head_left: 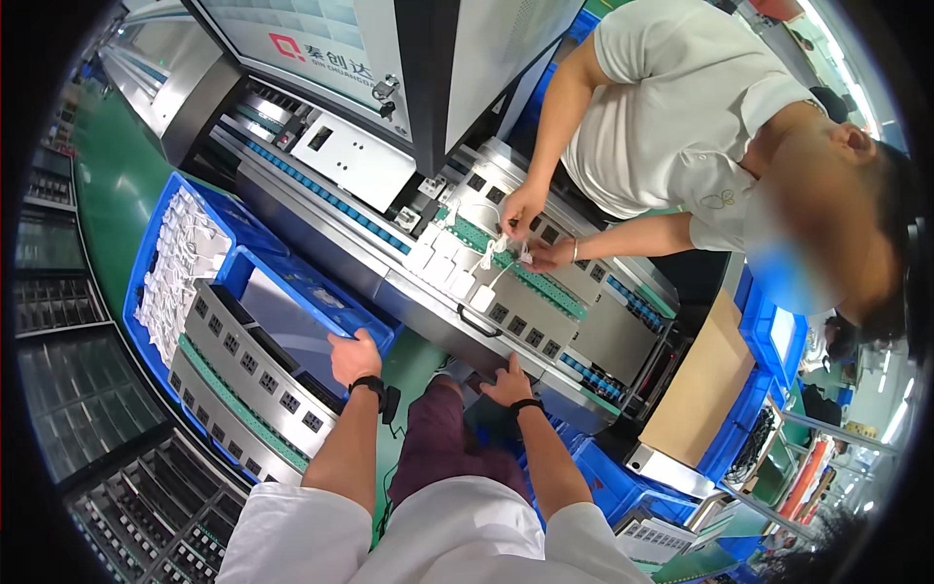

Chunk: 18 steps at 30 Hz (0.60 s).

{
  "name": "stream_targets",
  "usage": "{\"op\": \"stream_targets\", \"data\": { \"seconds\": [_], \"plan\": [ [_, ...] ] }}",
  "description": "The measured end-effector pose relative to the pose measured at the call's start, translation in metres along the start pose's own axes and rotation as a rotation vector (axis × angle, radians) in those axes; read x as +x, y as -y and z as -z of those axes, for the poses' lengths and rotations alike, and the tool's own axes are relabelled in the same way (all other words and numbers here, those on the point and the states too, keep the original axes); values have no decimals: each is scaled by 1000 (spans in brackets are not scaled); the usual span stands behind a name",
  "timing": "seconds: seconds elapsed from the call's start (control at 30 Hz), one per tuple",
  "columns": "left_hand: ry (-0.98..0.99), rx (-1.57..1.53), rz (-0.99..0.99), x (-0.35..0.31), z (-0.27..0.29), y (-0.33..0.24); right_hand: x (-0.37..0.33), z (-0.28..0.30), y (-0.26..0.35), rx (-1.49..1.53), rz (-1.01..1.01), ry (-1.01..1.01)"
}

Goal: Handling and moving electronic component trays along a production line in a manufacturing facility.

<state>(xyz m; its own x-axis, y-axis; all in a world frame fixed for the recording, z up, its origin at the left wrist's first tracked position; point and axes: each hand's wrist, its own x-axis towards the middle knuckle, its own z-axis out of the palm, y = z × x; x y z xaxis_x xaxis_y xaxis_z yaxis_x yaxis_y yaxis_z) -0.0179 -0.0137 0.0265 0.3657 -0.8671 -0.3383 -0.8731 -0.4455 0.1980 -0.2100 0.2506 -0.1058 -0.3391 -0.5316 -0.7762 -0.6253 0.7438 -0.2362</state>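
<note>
My left hand [356,358] is closed, its fingers curled in against the near side of a blue crate [292,300]. Whatever those fingers hold, if anything, is hidden. My right hand [506,383] is at the near edge of the conveyor [428,304], index finger stretched toward it, with no object visible in it. Across the conveyor, a co-worker's two hands [525,216] handle white cables [494,251] above a grey fixture tray [530,336] with a green strip and black sockets. White adapters [443,263] lie in rows on that tray.
A similar tray [255,375] with sockets leans at the left, next to a blue crate of white adapters [180,258]. A cabinet [341,44] rises over the conveyor. Brown cardboard [696,380] lies at the right by blue bins [769,336]. Dark racks [146,516] stand lower left.
</note>
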Motion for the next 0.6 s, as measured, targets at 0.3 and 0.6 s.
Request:
{"op": "stream_targets", "data": {
  "seconds": [0.3,0.6],
  "plan": [
    [-1,-3,0,1,-3,2,3,0,-2,83,-11,0],
    [-14,-18,-32,-3,1,-6,-6,4,3,95,-4,-90]
  ]
}}
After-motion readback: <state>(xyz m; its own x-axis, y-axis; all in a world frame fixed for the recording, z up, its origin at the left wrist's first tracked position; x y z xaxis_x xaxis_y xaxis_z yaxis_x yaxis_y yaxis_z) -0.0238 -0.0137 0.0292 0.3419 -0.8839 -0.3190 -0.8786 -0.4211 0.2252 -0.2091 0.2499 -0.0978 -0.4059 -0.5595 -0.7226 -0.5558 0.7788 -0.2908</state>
